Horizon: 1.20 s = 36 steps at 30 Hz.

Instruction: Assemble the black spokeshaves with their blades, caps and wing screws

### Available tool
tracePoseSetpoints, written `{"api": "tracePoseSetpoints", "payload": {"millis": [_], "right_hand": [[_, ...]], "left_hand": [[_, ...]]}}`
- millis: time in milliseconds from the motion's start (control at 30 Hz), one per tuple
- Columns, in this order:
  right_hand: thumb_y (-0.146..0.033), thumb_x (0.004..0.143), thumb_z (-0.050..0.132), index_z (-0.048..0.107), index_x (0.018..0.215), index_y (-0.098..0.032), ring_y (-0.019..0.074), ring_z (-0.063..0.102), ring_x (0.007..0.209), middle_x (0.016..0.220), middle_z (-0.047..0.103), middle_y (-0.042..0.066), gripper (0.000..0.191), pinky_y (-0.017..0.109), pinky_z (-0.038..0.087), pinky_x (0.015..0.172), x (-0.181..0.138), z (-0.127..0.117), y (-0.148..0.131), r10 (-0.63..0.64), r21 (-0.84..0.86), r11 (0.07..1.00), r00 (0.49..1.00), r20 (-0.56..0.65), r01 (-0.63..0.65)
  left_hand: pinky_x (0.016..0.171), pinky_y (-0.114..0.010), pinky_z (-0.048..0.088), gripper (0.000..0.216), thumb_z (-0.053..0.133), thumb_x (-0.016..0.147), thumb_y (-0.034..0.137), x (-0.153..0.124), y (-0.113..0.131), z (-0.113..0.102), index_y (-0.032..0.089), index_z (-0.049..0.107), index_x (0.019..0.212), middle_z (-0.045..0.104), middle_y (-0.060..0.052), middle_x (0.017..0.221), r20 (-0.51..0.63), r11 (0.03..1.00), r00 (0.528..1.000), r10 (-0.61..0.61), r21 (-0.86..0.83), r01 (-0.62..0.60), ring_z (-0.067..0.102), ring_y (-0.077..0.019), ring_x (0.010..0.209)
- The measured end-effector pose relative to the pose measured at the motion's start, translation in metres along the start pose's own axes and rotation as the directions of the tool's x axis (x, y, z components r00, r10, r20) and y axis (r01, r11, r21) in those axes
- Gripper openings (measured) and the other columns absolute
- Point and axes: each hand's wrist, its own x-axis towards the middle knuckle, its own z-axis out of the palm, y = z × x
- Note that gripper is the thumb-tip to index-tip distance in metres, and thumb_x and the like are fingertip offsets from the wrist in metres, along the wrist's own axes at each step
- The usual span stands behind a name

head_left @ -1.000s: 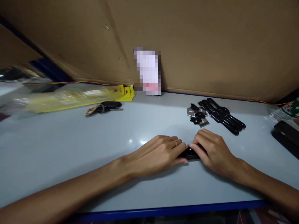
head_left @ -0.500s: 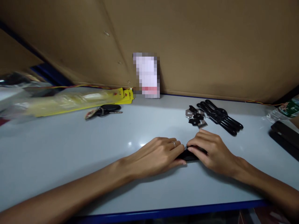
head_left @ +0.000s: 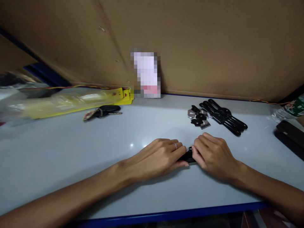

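Both of my hands rest on the pale table (head_left: 71,152) near its front edge. My left hand (head_left: 158,156), with a ring on one finger, and my right hand (head_left: 213,155) meet over a small black part (head_left: 188,156). Fingers of both hands are curled and pinched on it; most of the part is hidden beneath them. Behind my right hand lies a pile of black handle pieces (head_left: 224,117) and a few small black and metal bits (head_left: 199,117).
A set of keys with a black fob (head_left: 104,111) lies at the middle left. Yellow packets in clear plastic (head_left: 71,99) stretch along the back left. Brown cardboard (head_left: 201,47) walls the back. A black object (head_left: 289,137) and a bottle (head_left: 291,110) sit at the right edge.
My hands have stayed pinched together on the black part, with my right hand's fingers closing in a little over it. The view shifted slightly.
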Motion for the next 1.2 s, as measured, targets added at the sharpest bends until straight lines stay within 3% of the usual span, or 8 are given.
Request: {"api": "tracePoseSetpoints", "payload": {"millis": [67, 133, 267, 500, 767, 900, 1067, 1200], "right_hand": [[-0.008, 0.091, 0.049, 0.056, 0.066, -0.016, 0.0151, 0.045, 0.061, 0.062, 0.055, 0.002, 0.028, 0.033, 0.028, 0.057, 0.000, 0.001, -0.002, 0.034, 0.001, 0.999, 0.999, -0.025, -0.034], [-0.011, 0.092, 0.051, 0.054, 0.064, -0.018, 0.0134, 0.045, 0.060, 0.061, 0.055, 0.000, 0.029, 0.031, 0.031, 0.058, 0.002, -0.001, 0.000, 0.135, 0.138, 0.981, 0.991, 0.005, -0.135], [-0.014, 0.094, 0.055, 0.062, 0.082, -0.018, 0.0114, 0.051, 0.062, 0.068, 0.060, -0.002, 0.014, 0.026, 0.037, 0.062, 0.004, -0.011, 0.010, 0.277, 0.363, 0.885, 0.956, 0.096, -0.293], [-0.011, 0.086, 0.057, 0.059, 0.094, -0.018, 0.0119, 0.046, 0.059, 0.068, 0.057, -0.003, 0.011, 0.028, 0.030, 0.058, 0.001, -0.020, 0.012, 0.143, 0.269, 0.939, 0.956, 0.255, -0.212], [-0.011, 0.090, 0.058, 0.070, 0.117, -0.022, 0.0138, 0.058, 0.073, 0.088, 0.069, 0.001, 0.032, 0.028, 0.041, 0.069, 0.004, -0.029, 0.019, 0.052, 0.437, 0.874, 0.935, 0.351, -0.212], [-0.015, 0.092, 0.064, 0.073, 0.111, -0.021, 0.0136, 0.059, 0.073, 0.088, 0.070, 0.001, 0.022, 0.027, 0.042, 0.070, 0.007, -0.032, 0.025, 0.027, 0.478, 0.851, 0.928, 0.373, -0.217], [-0.018, 0.087, 0.073, 0.067, 0.087, -0.018, 0.0113, 0.053, 0.064, 0.071, 0.063, -0.003, 0.005, 0.025, 0.036, 0.063, 0.007, -0.022, 0.021, 0.137, 0.462, 0.832, 0.920, 0.367, -0.308], [-0.020, 0.093, 0.062, 0.055, 0.071, -0.018, 0.0107, 0.042, 0.059, 0.066, 0.055, -0.003, 0.023, 0.027, 0.028, 0.058, 0.005, -0.009, 0.008, 0.146, 0.356, 0.905, 0.957, 0.250, -0.231]], "left_hand": [[0.055, -0.029, 0.038, 0.049, 0.025, 0.111, 0.045, 0.000, 0.000, 0.000, 0.017, 0.055, 0.083, 0.061, 0.000, 0.073, -0.007, 1.000, 1.000, 0.002, -0.003, -0.002, 0.054, -0.0136, 0.058], [0.055, -0.029, 0.038, 0.048, 0.025, 0.111, 0.045, 0.000, 0.000, 0.000, 0.018, 0.055, 0.084, 0.061, 0.000, 0.072, -0.010, 1.000, 1.000, 0.006, -0.001, -0.006, 0.054, -0.0137, 0.058], [0.054, -0.029, 0.037, 0.050, 0.024, 0.110, 0.046, 0.001, 0.000, -0.001, 0.018, 0.055, 0.083, 0.059, 0.001, 0.070, -0.010, 1.000, 1.000, 0.015, 0.005, -0.015, 0.053, -0.0139, 0.057], [0.054, -0.031, 0.038, 0.051, 0.024, 0.111, 0.046, 0.001, 0.001, -0.001, 0.017, 0.057, 0.083, 0.060, 0.000, 0.071, 0.003, 1.000, 1.000, 0.002, 0.008, -0.002, 0.054, -0.0144, 0.058], [0.055, -0.030, 0.039, 0.048, 0.027, 0.110, 0.046, -0.001, -0.001, -0.001, 0.017, 0.058, 0.087, 0.062, -0.001, 0.075, 0.026, 1.000, 1.000, 0.001, -0.028, 0.000, 0.054, -0.0144, 0.060], [0.055, -0.030, 0.038, 0.047, 0.027, 0.110, 0.045, 0.000, -0.001, -0.002, 0.017, 0.056, 0.086, 0.061, 0.000, 0.074, 0.026, 1.000, 1.000, 0.002, -0.021, -0.002, 0.054, -0.0139, 0.059], [0.054, -0.029, 0.037, 0.048, 0.027, 0.110, 0.046, 0.000, 0.000, -0.002, 0.018, 0.055, 0.084, 0.060, 0.000, 0.072, 0.024, 1.000, 1.000, 0.005, -0.006, -0.005, 0.053, -0.0137, 0.058], [0.054, -0.029, 0.038, 0.046, 0.027, 0.111, 0.043, -0.001, -0.001, -0.001, 0.017, 0.056, 0.087, 0.061, 0.000, 0.072, 0.004, 1.000, 1.000, 0.014, -0.007, -0.013, 0.054, -0.0137, 0.058]]}}
